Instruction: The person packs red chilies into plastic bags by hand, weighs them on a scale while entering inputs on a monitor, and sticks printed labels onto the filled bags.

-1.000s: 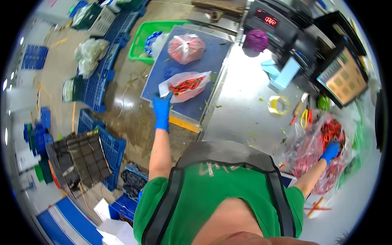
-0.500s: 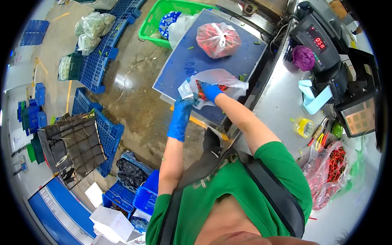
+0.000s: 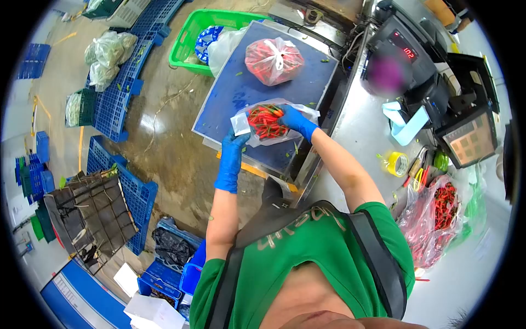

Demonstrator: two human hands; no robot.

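On a blue scale platform [image 3: 230, 93] lies a clear plastic bag [image 3: 298, 111] with its mouth open and red chilies [image 3: 266, 122] inside. My left hand [image 3: 235, 143], in a blue glove, is closed on the bag's near-left edge. At the right side of the chilies, my gloved right hand [image 3: 296, 120] reaches into the bag; its fingertips are on the chilies and partly hidden. Farther back on the platform sits a tied bag of red chilies [image 3: 274, 61].
Behind the platform stands a green basket [image 3: 186, 41]. To the right are a scale display [image 3: 408, 52], a blurred purple object [image 3: 388, 72], yellow tape [image 3: 397, 163], a monitor [image 3: 468, 143] and a large chili bag [image 3: 424, 219]. Blue pallets [image 3: 139, 192] lie at the left.
My right hand has come from the large chili bag at the right to the bag on the platform. The bag's mouth is spread wider and more chilies show.
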